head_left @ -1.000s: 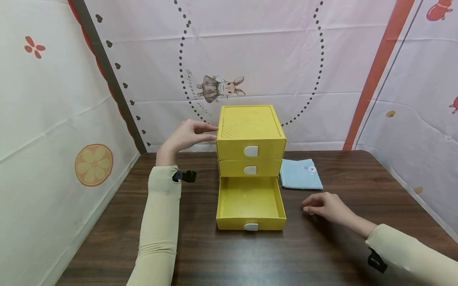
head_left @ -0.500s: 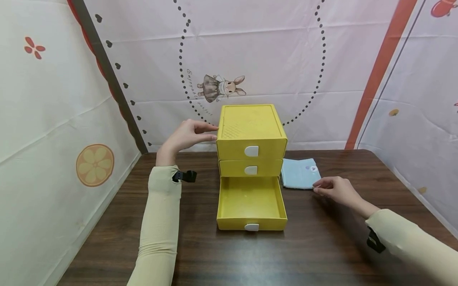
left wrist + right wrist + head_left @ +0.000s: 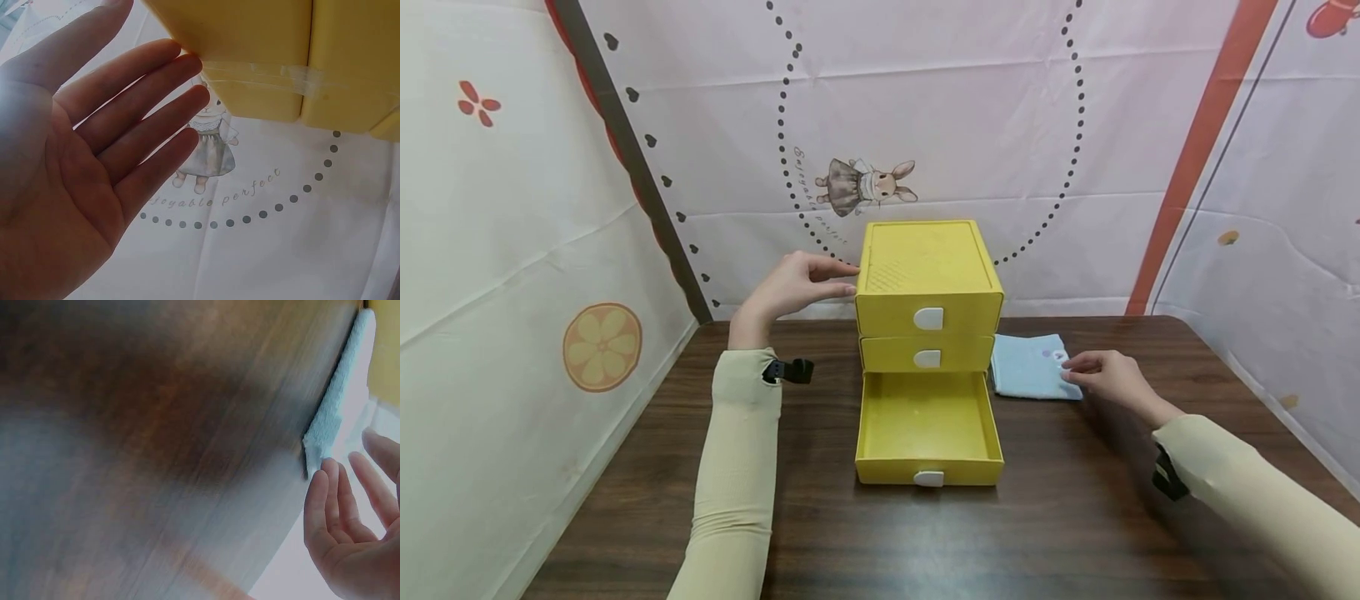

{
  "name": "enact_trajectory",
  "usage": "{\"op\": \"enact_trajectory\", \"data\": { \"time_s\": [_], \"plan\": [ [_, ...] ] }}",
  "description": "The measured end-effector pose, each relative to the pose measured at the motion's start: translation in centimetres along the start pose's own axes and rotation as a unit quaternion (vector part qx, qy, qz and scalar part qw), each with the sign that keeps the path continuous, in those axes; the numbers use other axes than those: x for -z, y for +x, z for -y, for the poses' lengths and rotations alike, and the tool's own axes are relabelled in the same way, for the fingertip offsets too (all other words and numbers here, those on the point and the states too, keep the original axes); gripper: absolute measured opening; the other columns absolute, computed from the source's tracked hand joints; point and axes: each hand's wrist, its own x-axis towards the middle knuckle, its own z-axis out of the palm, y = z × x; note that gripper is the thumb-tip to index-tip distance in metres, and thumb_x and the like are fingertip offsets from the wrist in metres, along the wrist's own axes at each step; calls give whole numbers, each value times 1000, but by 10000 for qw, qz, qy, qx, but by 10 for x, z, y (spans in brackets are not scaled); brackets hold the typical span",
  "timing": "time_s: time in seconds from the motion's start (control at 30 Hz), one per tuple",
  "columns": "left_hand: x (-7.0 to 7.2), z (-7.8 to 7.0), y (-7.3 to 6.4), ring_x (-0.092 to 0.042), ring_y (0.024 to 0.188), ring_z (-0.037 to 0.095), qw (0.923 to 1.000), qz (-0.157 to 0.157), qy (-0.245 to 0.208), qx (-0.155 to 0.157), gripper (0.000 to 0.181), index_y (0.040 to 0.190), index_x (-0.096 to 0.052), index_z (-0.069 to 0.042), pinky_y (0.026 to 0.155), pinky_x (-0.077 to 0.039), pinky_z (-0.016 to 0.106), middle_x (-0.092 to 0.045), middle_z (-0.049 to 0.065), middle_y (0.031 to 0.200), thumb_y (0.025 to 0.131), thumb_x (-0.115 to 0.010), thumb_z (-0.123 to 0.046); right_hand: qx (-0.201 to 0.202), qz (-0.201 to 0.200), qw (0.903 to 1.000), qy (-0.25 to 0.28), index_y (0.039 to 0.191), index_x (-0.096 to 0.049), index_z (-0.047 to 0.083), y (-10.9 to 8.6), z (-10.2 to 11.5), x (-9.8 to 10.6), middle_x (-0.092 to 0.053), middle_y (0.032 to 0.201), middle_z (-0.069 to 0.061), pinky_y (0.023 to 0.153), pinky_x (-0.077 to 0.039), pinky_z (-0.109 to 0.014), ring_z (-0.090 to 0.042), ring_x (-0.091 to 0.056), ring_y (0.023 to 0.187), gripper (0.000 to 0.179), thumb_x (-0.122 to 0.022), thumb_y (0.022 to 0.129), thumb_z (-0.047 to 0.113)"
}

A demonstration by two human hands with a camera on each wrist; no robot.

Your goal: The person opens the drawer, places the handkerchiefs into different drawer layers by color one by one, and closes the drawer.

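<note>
A yellow drawer unit (image 3: 928,258) stands in the middle of the table, its bottom drawer (image 3: 925,417) pulled out with nothing inside. My left hand (image 3: 786,287) is at the unit's upper left side, fingertips against or very near it. In the left wrist view the fingers of that left hand (image 3: 106,137) are nearly straight, beside the yellow wall (image 3: 250,56). A folded light blue towel (image 3: 1030,371) lies to the right of the unit. At the towel's right edge is my right hand (image 3: 1112,379), fingers loosely bent; the right wrist view shows nothing gripped in the right hand (image 3: 356,537).
The upper drawer (image 3: 887,317) and middle drawer (image 3: 887,354) are closed, each with a white pull tab. A dark wood table (image 3: 820,542) carries everything. Printed cloth (image 3: 1000,150) hangs behind and at both sides.
My right hand has moved away from me, from the table in front of the towel to the towel's right edge. The left hand, the drawers and the towel hold their places.
</note>
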Motion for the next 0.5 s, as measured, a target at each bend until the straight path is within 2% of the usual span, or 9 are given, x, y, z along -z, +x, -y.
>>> {"op": "enact_trajectory", "data": {
  "time_s": [0.27, 0.5],
  "plan": [
    [3, -29, -14, -62, 110, 23, 9998, 83, 161, -17, 40, 123, -64, -9, 95, -48, 40, -63, 10, 125, 88, -68, -27, -351, 169, 9987, 318, 116, -65, 1, 13, -9, -1, -66, 112, -23, 64, -53, -25, -22, -64, 89, 40, -66, 89, 31],
    [4, -33, -17, -61, 112, 24, 9998, 109, 155, 9, 41, 126, -62, -8, 96, -48, 41, -61, 12, 129, 89, -67, -25, -471, 370, 9964, 596, 121, -62, 0, 22, -13, -3, -62, 119, -27, 67, -54, -26, -26, -63, 97, 45, -69, 87, 29]
  ]
}}
